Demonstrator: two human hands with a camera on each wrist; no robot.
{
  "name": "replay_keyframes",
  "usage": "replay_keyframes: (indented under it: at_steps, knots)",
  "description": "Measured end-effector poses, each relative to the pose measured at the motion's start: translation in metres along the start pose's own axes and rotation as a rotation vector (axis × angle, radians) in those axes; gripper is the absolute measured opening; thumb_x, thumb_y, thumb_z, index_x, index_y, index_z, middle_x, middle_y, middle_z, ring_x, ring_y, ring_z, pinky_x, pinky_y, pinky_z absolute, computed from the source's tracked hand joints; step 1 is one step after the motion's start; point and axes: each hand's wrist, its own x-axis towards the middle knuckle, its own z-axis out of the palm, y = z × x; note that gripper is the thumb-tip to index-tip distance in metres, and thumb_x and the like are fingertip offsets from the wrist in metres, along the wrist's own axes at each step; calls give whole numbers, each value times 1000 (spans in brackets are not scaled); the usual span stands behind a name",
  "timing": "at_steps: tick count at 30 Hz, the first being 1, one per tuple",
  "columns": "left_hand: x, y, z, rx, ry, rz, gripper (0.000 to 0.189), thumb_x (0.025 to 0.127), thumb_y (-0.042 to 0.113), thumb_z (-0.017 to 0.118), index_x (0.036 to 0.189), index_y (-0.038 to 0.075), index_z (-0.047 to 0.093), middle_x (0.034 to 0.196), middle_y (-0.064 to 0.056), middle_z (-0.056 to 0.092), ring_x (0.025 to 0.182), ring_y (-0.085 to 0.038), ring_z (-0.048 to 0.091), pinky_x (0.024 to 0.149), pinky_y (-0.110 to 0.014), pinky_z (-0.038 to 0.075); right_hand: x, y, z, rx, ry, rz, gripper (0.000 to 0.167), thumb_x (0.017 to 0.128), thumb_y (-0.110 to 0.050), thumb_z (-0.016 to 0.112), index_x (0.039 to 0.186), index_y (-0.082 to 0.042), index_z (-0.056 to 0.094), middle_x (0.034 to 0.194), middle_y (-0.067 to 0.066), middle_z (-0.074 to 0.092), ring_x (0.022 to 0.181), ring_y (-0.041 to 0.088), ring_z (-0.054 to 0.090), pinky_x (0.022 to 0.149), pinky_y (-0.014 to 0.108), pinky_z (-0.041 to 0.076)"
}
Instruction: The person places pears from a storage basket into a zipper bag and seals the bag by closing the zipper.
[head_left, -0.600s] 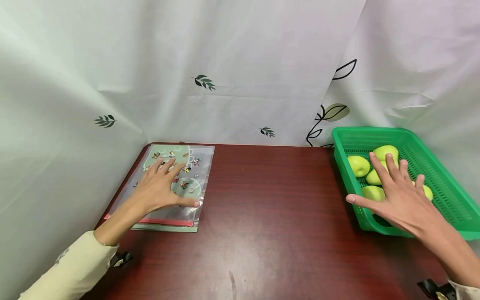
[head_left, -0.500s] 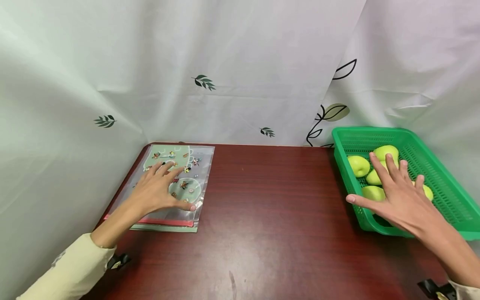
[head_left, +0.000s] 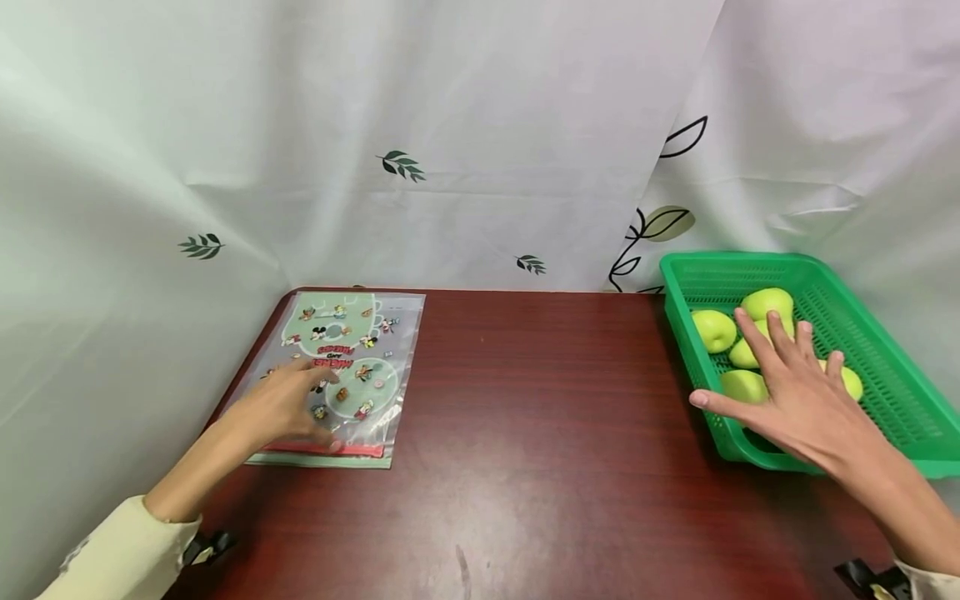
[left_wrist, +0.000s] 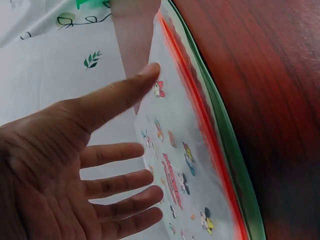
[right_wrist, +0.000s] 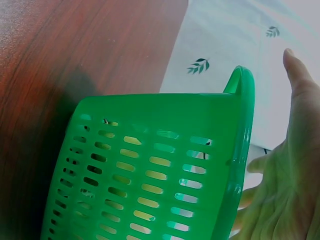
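Observation:
My left hand (head_left: 279,407) hovers over flat, see-through zip pouches (head_left: 375,354) at the table's left, its fingers spread and holding nothing. Cartoon figures and red lettering are printed on the top pouch, which has a red zip edge (left_wrist: 197,105); a green edge (left_wrist: 235,165) shows beneath it. Over the near left side of a green plastic basket (head_left: 892,392), my right hand (head_left: 806,396) is stretched out with fingers apart, also holding nothing. Yellow-green fruits (head_left: 714,331), some pear-shaped, lie in the basket, partly hidden by that hand.
Both the pouches and the basket stand on a dark red-brown wooden table (head_left: 540,417). White cloth (head_left: 465,167) with leaf prints hangs behind and along the sides. The basket's slotted wall (right_wrist: 145,165) rises beside the right hand.
My left hand has drawn back toward me and slightly left, and its fingers bend more, uncovering more of the pouch's print. The right hand stays over the basket.

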Motion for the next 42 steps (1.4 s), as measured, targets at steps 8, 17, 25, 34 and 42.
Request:
replay_keyframes:
  at_steps: [8,17,25,34,42]
  knots:
    - [-6,-12,0,-53,-60,98,46,57,24,112,89,15,80,88,-1,75,82,-17,65,72,-36,57,0,1,0,-3,-1,-2,120,100,-70,73,183,-27,-2,186,29,-12,165,69,-18,128,92,-15]
    - [-7,-20,6,-64,-124,106,38,60,8,108,81,17,77,84,5,72,77,-12,57,66,-27,49,0,2,0,4,0,-3,120,100,-69,74,183,-27,-2,185,32,-9,165,70,-15,128,93,-13]
    - [-6,-26,10,-105,-140,150,34,66,2,104,79,17,77,79,8,71,73,-6,60,64,-23,52,0,4,-1,6,-41,24,119,100,-71,72,183,-26,-1,185,34,-6,162,76,-6,125,97,2]
    - [-7,-32,14,-98,-113,275,39,61,8,108,76,20,74,74,14,66,72,0,55,62,-21,50,3,12,-9,-68,-130,88,114,102,-80,62,184,-22,7,184,37,8,151,77,31,82,89,48]
    - [-7,-36,14,-97,-102,361,34,66,6,105,78,20,76,75,17,68,77,-1,54,65,-21,48,6,24,-9,-72,-150,74,90,115,-70,44,182,-15,20,178,41,25,148,76,36,89,96,43]
